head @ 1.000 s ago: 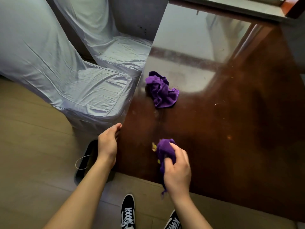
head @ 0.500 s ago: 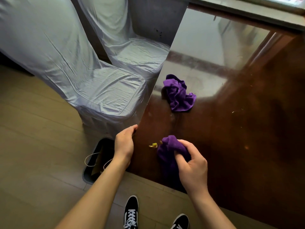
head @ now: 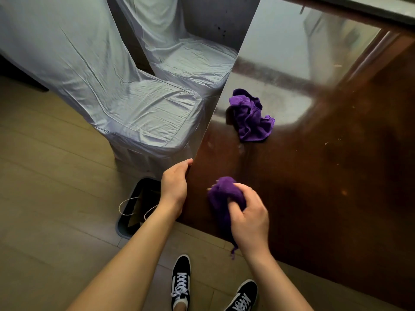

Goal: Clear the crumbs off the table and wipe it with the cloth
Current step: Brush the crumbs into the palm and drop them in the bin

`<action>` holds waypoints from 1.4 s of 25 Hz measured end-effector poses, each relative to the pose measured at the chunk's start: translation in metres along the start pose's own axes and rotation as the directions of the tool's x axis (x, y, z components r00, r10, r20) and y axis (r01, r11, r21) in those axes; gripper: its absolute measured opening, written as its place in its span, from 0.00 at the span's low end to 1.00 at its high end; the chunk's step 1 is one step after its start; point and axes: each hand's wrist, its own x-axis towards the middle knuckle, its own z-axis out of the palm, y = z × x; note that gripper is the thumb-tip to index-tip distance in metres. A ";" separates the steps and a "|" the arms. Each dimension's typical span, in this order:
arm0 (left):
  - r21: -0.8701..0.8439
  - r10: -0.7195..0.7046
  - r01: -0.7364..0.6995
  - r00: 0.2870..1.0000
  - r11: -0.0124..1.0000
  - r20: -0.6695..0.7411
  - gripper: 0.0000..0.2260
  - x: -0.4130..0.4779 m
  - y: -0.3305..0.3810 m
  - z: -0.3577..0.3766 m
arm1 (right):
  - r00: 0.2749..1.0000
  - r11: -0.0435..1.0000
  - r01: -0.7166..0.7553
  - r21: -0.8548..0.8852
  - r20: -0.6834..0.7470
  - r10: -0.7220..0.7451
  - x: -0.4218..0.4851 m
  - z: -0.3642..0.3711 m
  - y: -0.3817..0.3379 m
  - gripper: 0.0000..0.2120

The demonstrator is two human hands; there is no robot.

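Observation:
My right hand (head: 249, 217) grips a bunched purple cloth (head: 221, 194) and presses it on the glossy dark brown table (head: 314, 187) near its front left corner. A few small yellowish crumbs (head: 210, 189) peek out at the cloth's left side. My left hand (head: 174, 187) is cupped against the table's left edge, level with the cloth, fingers lightly curved and holding nothing. A second purple cloth (head: 251, 117) lies crumpled farther back on the table. Fine specks (head: 325, 143) are scattered over the right part.
A dark bin (head: 122, 225) with a paper bag (head: 134, 217) in it stands on the floor under my left hand. Two chairs in pale covers (head: 146, 113) (head: 190, 61) stand along the table's left side. My black sneakers (head: 180, 281) are at the front edge.
My right hand has pushed the cloth and crumbs leftward, closer to my left hand at the edge. The crumbs are now mostly under the cloth. My left hand stayed at the edge.

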 end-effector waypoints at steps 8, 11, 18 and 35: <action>-0.063 -0.040 0.038 0.998 0.997 -0.041 0.12 -0.005 0.005 0.005 | 0.991 0.855 -0.128 0.502 0.035 0.128 0.004 -0.036 -0.007 0.08; -0.217 -0.137 0.128 0.990 0.968 -0.027 0.10 -0.005 0.011 -0.001 | 0.981 0.904 -0.189 0.384 0.033 0.191 0.003 -0.056 0.011 0.09; -0.389 -0.262 0.315 0.948 0.866 0.184 0.16 0.001 0.003 -0.028 | 0.999 0.990 0.030 -0.136 0.024 -0.027 -0.006 -0.023 0.007 0.16; -0.673 -0.413 0.467 0.874 0.573 0.255 0.17 0.004 -0.015 -0.045 | 0.988 0.910 -0.143 0.389 0.115 0.106 0.016 0.039 -0.037 0.10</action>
